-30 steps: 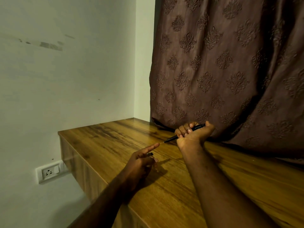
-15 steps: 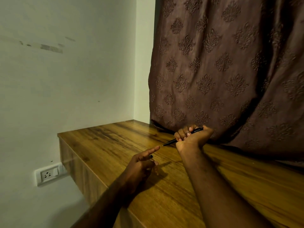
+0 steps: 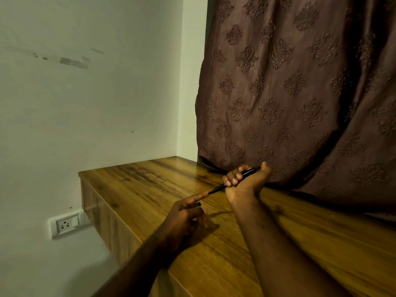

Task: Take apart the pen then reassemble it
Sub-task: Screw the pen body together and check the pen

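Note:
A slim black pen [image 3: 242,175] is gripped in my right hand [image 3: 244,183], palm turned up, fingers curled over the barrel above the wooden table [image 3: 278,243]. Its pointed end [image 3: 214,190] sticks out to the lower left. My left hand [image 3: 186,213] is just below and left of it, index finger stretched out so its tip meets the pen's point. A small dark piece [image 3: 198,204], likely a pen part, is pinched between my left thumb and fingers; most of it is hidden.
A brown patterned curtain [image 3: 289,93] hangs right behind my right hand and rests on the table's back. The table's left edge [image 3: 102,209] drops off beside a white wall with a socket [image 3: 65,225].
My hands have come closer together: the left index fingertip, which was a short gap from the pen's point, now touches it. The grip of the right hand is unchanged.

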Motion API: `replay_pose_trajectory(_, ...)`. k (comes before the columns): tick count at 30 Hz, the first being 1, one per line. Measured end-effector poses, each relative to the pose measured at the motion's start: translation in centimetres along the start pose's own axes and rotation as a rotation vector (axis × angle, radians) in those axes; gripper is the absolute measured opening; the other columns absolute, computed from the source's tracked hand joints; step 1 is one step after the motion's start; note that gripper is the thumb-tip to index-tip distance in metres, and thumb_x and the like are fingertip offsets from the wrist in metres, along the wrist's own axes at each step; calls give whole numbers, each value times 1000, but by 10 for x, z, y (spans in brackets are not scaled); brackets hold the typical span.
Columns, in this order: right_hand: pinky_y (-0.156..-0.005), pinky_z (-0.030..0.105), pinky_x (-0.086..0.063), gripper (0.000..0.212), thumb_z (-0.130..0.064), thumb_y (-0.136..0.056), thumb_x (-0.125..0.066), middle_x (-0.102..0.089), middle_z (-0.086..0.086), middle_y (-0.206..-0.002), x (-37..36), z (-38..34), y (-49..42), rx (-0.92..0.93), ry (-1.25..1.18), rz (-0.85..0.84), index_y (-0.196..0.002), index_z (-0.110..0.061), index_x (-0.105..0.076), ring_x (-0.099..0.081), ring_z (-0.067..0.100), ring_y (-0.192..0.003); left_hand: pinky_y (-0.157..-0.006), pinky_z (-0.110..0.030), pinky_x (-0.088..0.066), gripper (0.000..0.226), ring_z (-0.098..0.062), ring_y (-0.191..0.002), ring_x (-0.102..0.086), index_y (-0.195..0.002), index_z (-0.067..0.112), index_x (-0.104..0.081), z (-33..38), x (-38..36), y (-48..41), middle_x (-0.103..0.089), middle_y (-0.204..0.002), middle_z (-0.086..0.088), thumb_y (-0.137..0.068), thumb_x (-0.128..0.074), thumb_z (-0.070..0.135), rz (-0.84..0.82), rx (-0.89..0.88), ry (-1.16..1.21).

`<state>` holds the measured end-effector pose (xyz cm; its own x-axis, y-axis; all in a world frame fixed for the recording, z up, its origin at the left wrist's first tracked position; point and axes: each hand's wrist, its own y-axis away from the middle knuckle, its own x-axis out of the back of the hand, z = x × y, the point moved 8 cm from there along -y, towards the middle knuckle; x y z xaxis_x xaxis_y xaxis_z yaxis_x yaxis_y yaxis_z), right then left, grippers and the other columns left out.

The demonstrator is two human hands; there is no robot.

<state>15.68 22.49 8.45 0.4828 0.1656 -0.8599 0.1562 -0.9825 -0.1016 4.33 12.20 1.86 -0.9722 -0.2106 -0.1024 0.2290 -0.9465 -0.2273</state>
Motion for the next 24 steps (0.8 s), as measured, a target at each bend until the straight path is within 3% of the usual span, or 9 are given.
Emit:
replay_pose_trajectory(4,-44,21,-23,55,-57,-87,-29,-31,-1,-41,-1,19,-4,-79,53,-30,-55,-14,-41,-27,15,-35,-38,-20,-32,27,-8,-42,-42,-112,24,-64,2,9,0,-66,-76,-7,-88,-62,13,148,-40,-15)
replay_pose_trajectory(6,-46,24,-25,52,-54,-88,-31,-32,0,-45,-4,28,-2,-110,88,-45,-58,-14,-42,-29,16,-38,-40,-21,-35,17,-10,-44,-46,-103,13,-68,3,14,0,-67,-78,-9,-88,-62,15,192,-72,-51)
replay_pose_trajectory(11,-50,27,-31,47,-48,-95,-35,-36,3,-51,3,46,-2,-184,208,36,-66,-12,-45,-34,18,-46,-41,-20,-38,20,-13,-44,-47,-89,-6,-65,0,22,-1,-62,-76,-16,-88,-61,13,248,-85,-55)
replay_pose_trajectory(17,-58,31,-43,27,-33,-97,-48,-56,6,-74,39,51,-11,-231,662,42,-81,-12,-56,-55,20,-68,-44,-21,-38,28,-13,-47,-50,-94,-7,-65,2,18,1,-67,-72,-5,-86,-63,19,195,-76,-34)
replay_pose_trajectory(21,-54,31,-47,14,-19,-92,-61,-54,8,-71,46,56,-17,-263,684,-30,-88,-7,-57,-54,18,-63,-43,-21,-41,28,-13,-48,-50,-91,-6,-63,-1,21,2,-63,-70,-9,-88,-62,22,234,-49,-21)
replay_pose_trajectory(24,-48,28,-50,19,-14,-89,-65,-54,9,-71,51,57,-18,-242,716,-51,-99,-1,-57,-55,18,-58,-42,-22,-42,26,-13,-46,-51,-85,-3,-62,-7,26,0,-60,-69,-14,-92,-58,22,302,-41,-95)
